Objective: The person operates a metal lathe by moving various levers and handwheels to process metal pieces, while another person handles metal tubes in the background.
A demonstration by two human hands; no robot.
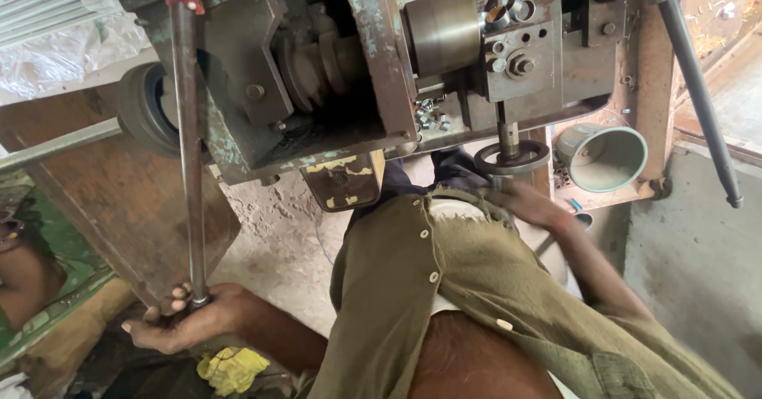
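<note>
The left hand (178, 319) is closed around the lower end of a long metal lever (189, 153), which runs up to the worn grey-green machine (317, 73) above. The right hand (528, 204) is blurred below the machine's round metal ring (512, 158); whether it grips anything cannot be told, though it seems to touch the ring. A metal cup (601, 157) sits just right of it.

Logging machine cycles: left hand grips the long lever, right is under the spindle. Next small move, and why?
Probably hold the long rusty steel lever rod steady. The left hand is closed on its lower end, while the blurred right hand sits just below the dark round ring on the vertical spindle, so moving the lever now risks a pinch.
</note>
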